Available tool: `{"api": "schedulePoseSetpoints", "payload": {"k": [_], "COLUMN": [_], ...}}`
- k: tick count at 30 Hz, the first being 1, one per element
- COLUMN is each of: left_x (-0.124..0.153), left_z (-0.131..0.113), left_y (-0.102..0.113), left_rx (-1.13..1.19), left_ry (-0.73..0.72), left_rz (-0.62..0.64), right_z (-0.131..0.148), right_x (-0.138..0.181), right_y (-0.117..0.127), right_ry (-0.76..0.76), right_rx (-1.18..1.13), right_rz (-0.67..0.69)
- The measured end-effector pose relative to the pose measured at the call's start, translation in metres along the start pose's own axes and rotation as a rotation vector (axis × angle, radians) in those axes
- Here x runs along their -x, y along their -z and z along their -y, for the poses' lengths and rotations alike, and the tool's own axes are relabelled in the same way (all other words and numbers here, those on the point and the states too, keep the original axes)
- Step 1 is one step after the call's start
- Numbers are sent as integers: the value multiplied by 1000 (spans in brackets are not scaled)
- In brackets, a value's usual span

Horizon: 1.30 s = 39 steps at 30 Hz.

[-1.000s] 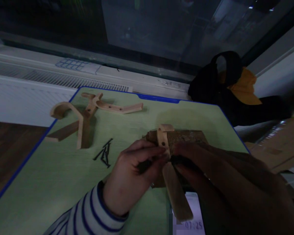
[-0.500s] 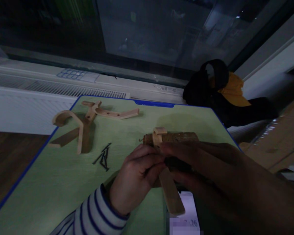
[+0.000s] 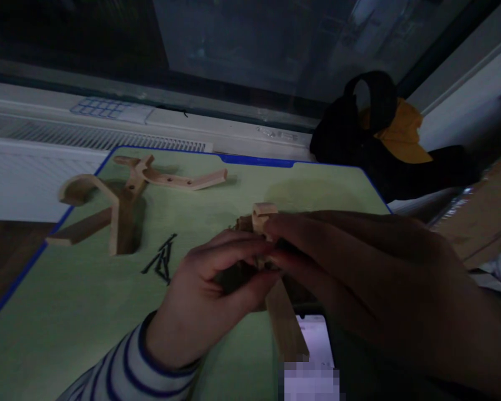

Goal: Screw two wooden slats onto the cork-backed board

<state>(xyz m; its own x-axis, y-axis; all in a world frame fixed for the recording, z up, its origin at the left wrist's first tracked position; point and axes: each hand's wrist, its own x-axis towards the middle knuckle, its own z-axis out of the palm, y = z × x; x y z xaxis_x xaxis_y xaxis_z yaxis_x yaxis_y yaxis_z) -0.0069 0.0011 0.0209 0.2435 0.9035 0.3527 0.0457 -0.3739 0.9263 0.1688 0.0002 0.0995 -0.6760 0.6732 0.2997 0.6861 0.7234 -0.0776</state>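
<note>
A light wooden hook with a curled top end lies aslant between my hands. My left hand, in a striped sleeve, pinches its middle with thumb and forefinger. From the other side, the fingertips of my right hand press on the same hook just below the curl. Both sets of fingertips nearly meet, and they hide any small thing there. Behind the fingers, part of a brown cork-like cylinder shows. Several dark screws lie left of my left hand.
More wooden hooks stand and lie on the left of the green table, which has a blue rim. A lit phone lies under the hook's lower end. Behind are a radiator, a black bag and a yellow cap.
The view has shifted slightly. My left thumb and forefinger have spread into a wider pinch, and my right hand has moved further over the cylinder. A dark item earlier between my right fingers is now hidden.
</note>
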Motion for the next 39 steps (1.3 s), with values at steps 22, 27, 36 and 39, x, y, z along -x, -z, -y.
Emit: {"api": "schedulePoseSetpoints", "payload": {"k": [22,27,36,39], "left_x": [-10,-11,-11,-10], "left_z": [4,3,3,5], "left_y": [6,5,3,4], "left_rx": [-82,-79,-176,-163], "left_ry": [-24,-35,-50,-30], "left_rz": [113,131,53,46], "right_z": [-10,1,2,0], "right_x": [-4,0,-10,-10], "right_y": [14,13,9,11], "right_ry": [85,21,-9,0], "right_rx": [23,-6,-17,-115], "right_rz": [168,115,171,194]}}
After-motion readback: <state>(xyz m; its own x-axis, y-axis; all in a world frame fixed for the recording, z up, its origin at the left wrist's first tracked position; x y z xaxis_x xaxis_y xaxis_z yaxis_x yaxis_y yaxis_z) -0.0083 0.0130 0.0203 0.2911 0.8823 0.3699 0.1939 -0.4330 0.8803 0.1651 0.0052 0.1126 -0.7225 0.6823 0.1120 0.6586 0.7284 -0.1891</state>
